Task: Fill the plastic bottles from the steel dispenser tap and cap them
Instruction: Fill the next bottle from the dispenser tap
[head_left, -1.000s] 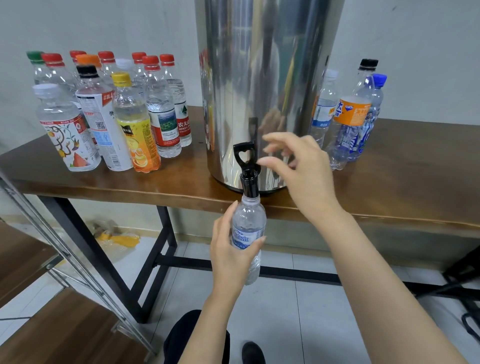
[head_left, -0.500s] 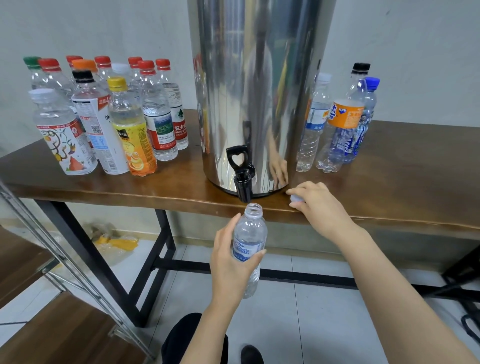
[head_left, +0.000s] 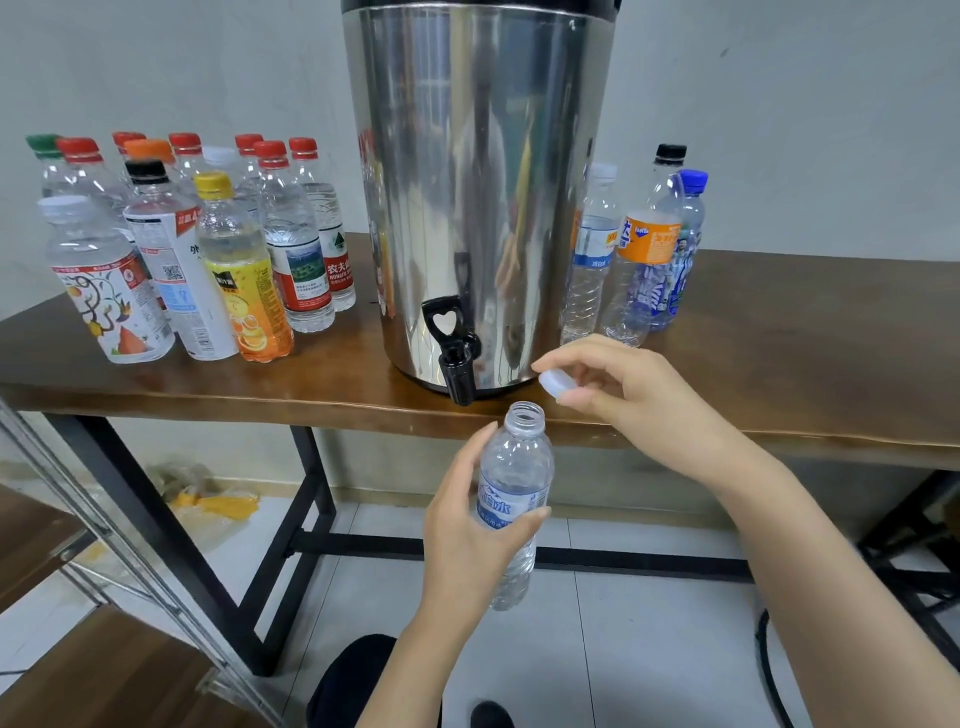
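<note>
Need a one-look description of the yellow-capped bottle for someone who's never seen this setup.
Find the big steel dispenser on the wooden table; a cluster of capped bottles stands to its left. The yellow-capped bottle is at the right end of that cluster's front row. It alone has a yellow cap and a yellow-orange label showing fruit slices; its neighbours' caps are black and red.

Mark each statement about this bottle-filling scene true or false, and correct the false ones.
1. The left hand holds a water bottle with no cap on. True.
2. The right hand pinches a red cap. False: it pinches a white cap.
3. A hand presses the black tap. False: neither hand touches it.
4. Capped bottles stand on the wooden table on both sides of the steel dispenser. True.
</note>
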